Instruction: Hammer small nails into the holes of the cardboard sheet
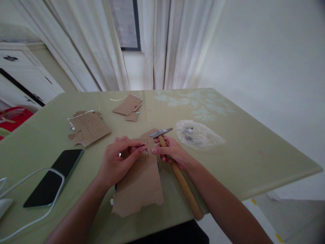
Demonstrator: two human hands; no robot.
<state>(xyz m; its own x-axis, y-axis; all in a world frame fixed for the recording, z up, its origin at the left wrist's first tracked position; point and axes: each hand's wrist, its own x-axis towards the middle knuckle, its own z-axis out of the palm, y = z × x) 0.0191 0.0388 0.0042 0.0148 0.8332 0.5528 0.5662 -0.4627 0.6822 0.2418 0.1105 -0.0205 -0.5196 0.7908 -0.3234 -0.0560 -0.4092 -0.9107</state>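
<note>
A torn piece of brown cardboard (139,188) lies in front of me, with rows of small dark holes near its far end. Over those holes my left hand (118,157) pinches a tiny, thin nail (146,149) between thumb and fingers; it is mostly hidden by the fingertips. My right hand (175,152) is closed around a hammer (186,189), gripping its wooden handle just below the metal head. The right thumb reaches the cardboard's right edge. The hammer head points away from me, and the handle slants down to the near table edge.
A clear plastic bag (199,135) with small dark items lies right of the hammer. Cardboard scraps (128,105) sit further back, beside a cardboard stack with rows of marks (91,127). A phone (54,178) and a white cable (30,223) lie at left on the pale green table (254,152).
</note>
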